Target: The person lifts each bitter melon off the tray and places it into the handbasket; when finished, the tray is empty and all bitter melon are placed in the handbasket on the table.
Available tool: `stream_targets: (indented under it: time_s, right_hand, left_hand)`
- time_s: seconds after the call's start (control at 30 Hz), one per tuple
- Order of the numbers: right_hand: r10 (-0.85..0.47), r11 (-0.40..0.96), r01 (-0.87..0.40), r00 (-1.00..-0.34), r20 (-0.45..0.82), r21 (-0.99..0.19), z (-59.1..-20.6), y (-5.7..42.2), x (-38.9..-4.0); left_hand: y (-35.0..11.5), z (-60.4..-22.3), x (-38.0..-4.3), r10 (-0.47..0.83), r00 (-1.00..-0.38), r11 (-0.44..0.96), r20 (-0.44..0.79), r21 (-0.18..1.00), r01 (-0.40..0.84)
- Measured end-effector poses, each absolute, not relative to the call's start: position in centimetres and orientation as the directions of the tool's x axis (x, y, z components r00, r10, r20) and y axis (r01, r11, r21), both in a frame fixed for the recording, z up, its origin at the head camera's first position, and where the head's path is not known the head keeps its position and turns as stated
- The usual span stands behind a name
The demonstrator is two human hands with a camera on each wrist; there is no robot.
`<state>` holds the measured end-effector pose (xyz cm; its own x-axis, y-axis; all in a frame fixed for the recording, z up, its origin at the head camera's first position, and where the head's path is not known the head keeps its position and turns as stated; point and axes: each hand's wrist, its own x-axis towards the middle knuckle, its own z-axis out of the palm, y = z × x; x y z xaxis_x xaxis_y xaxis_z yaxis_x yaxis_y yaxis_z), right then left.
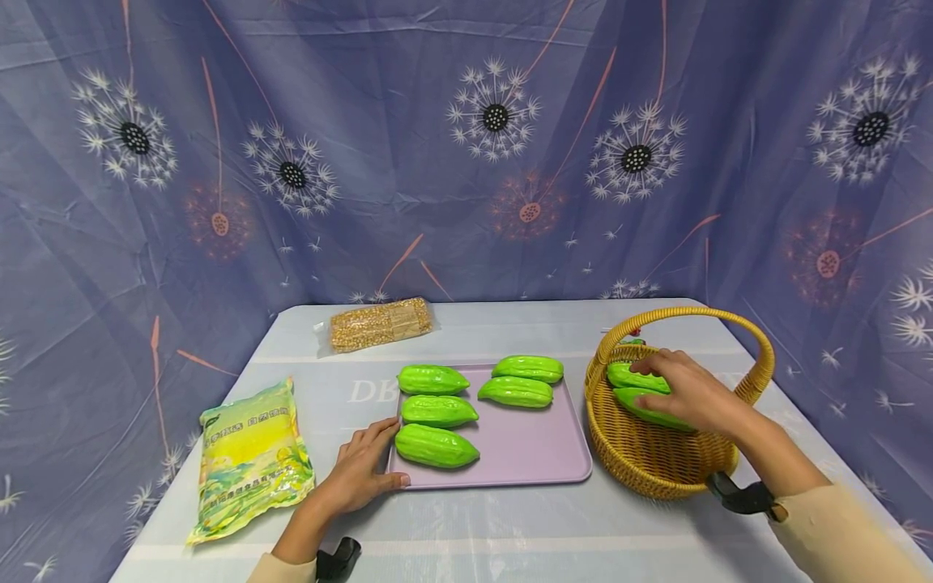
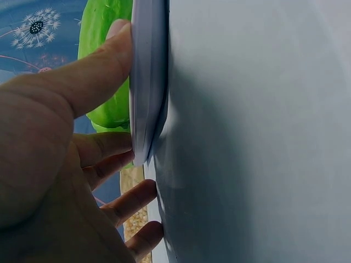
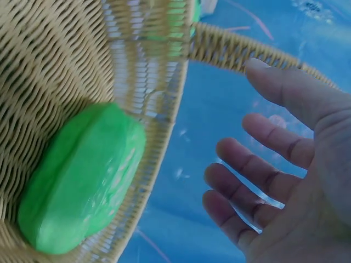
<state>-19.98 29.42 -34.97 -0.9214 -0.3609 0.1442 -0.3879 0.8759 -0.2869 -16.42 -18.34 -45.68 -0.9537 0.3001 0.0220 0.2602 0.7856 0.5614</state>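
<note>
Gourds (image 1: 436, 446): seven green ones that I can see well, five on the tray (image 1: 528, 445) and two in the basket (image 1: 619, 465).
Tray: flat and light purple. Three gourds lie in a row down its left side. Two more lie side by side near its back edge.
Basket: woven, with a tall handle (image 1: 692, 312), just beside the tray's right side. Its two gourds lie next to each other.
Left hand (image 1: 359, 472): at the tray's near left corner. The thumb is on the rim, and the fingers are apart, not curled round anything.
Right hand (image 1: 692, 393): over the basket's two gourds, fingers loose and apart, holding nothing. Whether it touches a gourd, I cannot tell.
Gourd work: partly done, I think, as two are in the basket and five on the tray. Which way they go, I cannot tell.
Packs: yellow-green bag (image 1: 251, 461) on the left, clear pack of yellow grains (image 1: 381, 325) at the back, both on the table (image 1: 496, 534).
</note>
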Motion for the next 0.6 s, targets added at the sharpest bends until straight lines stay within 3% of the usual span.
stream_targets:
  time_s: [0.6]
  right_hand:
    - [-0.426,0.817,-0.514,-0.844,0.327,-0.263,-34.9,24.6,-17.7]
  left_hand:
    - [-18.3,-45.7,-16.5,0.294,-0.956,0.796,0.019,0.549,0.255]
